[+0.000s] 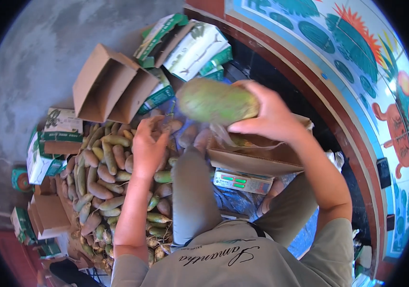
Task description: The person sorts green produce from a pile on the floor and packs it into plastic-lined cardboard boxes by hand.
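Observation:
In my right hand is a large green radish, raised above an open cardboard box and slightly blurred by motion. The thumb and fingers wrap its right end. My left hand hovers at the far edge of a radish pile, its thumb and fingers apart and nothing visible between them. Whether its fingertips touch the radishes there cannot be made out. The open box has a clear plastic bag at its left side, and its inside is partly hidden by my right arm.
A digital scale with lit green displays is under the box, between my legs. Empty brown cartons stand beyond the pile, beside green-and-white printed boxes. More cartons lie at the left. A painted tiled wall rises on the right.

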Tool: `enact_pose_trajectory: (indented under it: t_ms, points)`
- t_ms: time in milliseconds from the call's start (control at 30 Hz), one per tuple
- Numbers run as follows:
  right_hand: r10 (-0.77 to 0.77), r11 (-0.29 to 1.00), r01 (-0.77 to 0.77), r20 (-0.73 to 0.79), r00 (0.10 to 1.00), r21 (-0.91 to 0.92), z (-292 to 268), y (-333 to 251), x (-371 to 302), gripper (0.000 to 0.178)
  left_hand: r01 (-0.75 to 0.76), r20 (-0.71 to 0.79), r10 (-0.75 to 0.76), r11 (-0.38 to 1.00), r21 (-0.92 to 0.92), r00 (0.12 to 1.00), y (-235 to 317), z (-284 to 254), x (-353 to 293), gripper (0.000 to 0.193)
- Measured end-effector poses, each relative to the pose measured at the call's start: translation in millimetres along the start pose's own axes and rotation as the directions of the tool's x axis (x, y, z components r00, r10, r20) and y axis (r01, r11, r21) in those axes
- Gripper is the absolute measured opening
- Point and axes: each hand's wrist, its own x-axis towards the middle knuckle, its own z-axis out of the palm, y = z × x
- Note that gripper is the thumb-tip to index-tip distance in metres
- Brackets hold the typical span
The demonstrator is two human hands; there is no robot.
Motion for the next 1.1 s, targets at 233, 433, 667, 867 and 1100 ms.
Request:
enact_pose_trajectory:
  t_ms: [233, 433, 667, 867, 1100]
  points:
    - [0.287, 0.858, -0.269, -0.025, 0.958, -0.437, -75.8, 50.9, -55.7, 0.064, -0.494, 0.634, 0.33, 0.864, 0.095, 0.699, 26.4, 137.0, -21.2, 0.061]
    - [0.372, 0.743, -0.262, 0.054, 0.926, -0.616, -65.5, 119.0, -71.8, 0.064, -0.483, 0.943, -0.003, 0.858, 0.174, 0.334, 32.3, 156.2, -42.6, 0.057]
    - [0.636, 0.669, -0.188, 0.423, 0.645, -0.719, 13.4, 189.3, -25.8, 0.062, -0.512, 0.911, 0.141, 0.855, 0.086, 0.388, 26.1, 157.2, -55.1, 0.045]
    - [0.594, 0.798, -0.305, 0.591, 0.546, -0.519, 107.2, 281.9, -13.4, 0.068, -0.44, 0.923, 0.042, 0.887, 0.142, 0.382, 28.0, 160.3, -53.7, 0.037]
    - [0.609, 0.74, -0.011, 0.664, 0.433, -0.672, 169.7, 426.3, -85.4, 0.05, -0.405, 0.975, 0.012, 0.911, 0.081, 0.22, 32.1, 189.0, -53.4, 0.021]
